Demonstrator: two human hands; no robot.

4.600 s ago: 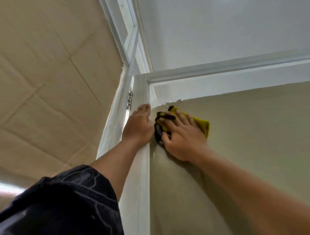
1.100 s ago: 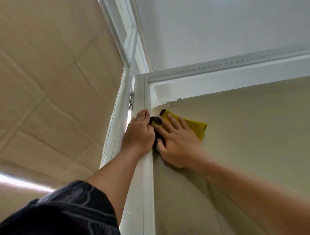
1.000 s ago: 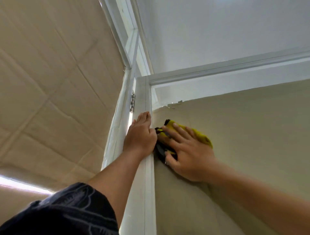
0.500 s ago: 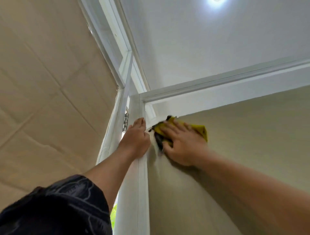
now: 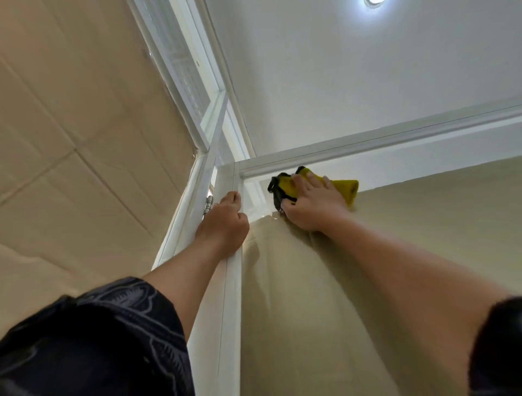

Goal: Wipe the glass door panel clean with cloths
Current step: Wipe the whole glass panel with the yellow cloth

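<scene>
The glass door panel (image 5: 395, 254) fills the right side, with beige covering behind it and a bare strip along its top. My right hand (image 5: 313, 206) presses a yellow cloth (image 5: 346, 188) flat against the top of the glass, fingers straight. A black cloth (image 5: 278, 192) is bunched under the same hand at the thumb side. My left hand (image 5: 223, 223) rests on the white door stile (image 5: 231, 311), fingers pointing up along it, a little left of and below the cloths.
A metal hinge (image 5: 208, 204) sits just left of my left hand. The white top rail (image 5: 381, 141) runs right above the cloths. A beige covered pane (image 5: 70, 141) fills the left, a frosted transom (image 5: 180, 65) above it, and a ceiling light (image 5: 373, 2) shines overhead.
My right hand has slid the cloths up from the beige part to the bare top strip of the glass. My left hand stays on the stile. The view has tilted upward.
</scene>
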